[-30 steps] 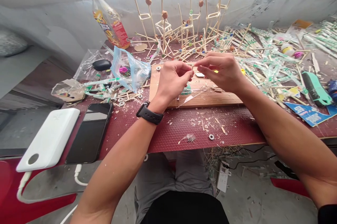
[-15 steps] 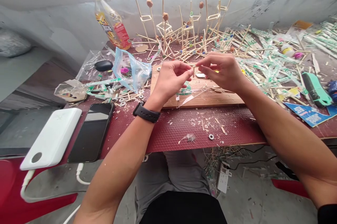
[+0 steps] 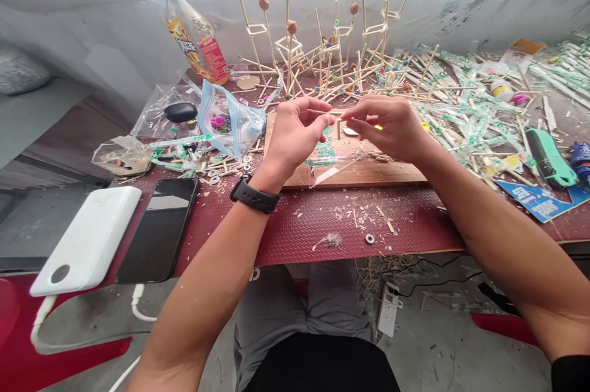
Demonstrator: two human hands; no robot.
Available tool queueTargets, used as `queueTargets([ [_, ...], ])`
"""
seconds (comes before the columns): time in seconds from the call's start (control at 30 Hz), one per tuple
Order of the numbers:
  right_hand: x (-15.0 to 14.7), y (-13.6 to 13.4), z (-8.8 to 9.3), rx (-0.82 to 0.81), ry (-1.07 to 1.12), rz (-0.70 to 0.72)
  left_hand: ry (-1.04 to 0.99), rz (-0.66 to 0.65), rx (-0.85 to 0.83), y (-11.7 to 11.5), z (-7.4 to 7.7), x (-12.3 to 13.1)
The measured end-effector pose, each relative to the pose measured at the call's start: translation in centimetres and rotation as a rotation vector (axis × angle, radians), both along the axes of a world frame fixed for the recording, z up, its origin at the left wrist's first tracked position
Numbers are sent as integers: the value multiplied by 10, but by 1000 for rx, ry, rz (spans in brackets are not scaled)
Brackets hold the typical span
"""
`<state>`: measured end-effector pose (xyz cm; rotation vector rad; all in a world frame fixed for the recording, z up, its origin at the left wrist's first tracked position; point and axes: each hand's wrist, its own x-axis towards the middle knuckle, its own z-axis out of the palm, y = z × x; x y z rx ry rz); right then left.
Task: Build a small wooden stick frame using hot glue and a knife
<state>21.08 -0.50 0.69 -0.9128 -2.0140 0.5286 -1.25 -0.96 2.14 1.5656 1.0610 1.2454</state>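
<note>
Above a wooden board [image 3: 369,178], my left hand [image 3: 295,134] and my right hand [image 3: 389,125] face each other, fingertips close together. Both are closed in a pinch on a small frame of short wooden sticks [image 3: 338,129]. One stick runs across between the fingertips and another short one points down. My fingers cover most of the frame, so its full shape is hidden. On the board beneath lie a clear wrapper with green print [image 3: 325,152] and some loose sticks. A black watch [image 3: 255,194] is on my left wrist.
Several stick structures with clay balls [image 3: 292,27] and marbles stand at the back. Loose sticks and wrappers [image 3: 465,109] cover the right side. At left are a bottle [image 3: 193,35], a blue-edged bag [image 3: 225,118], a phone [image 3: 159,229] and a white power bank [image 3: 87,241].
My fingertips have shifted slightly on the sticks, with the left fingers a little further from the right. The camera view has moved a little.
</note>
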Motion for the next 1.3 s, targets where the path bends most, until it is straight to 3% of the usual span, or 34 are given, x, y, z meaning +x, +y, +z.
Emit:
queueTargets([
  [0.17,-1,1,-1,27,31,20,17,-67,-109,-4,2,-1],
  [0.43,-2,2,-3,9,14,29,-25,-61,-187,-7,6,-1],
  [0.73,-2,1,-1,0,-6,28,-38,-52,-156,-7,6,-3],
  [1.0,-2,2,-1,89,-39,59,-16,-73,-84,-3,0,-4],
  [1.3,-5,-2,0,-3,8,6,-64,-40,-139,-8,5,-1],
])
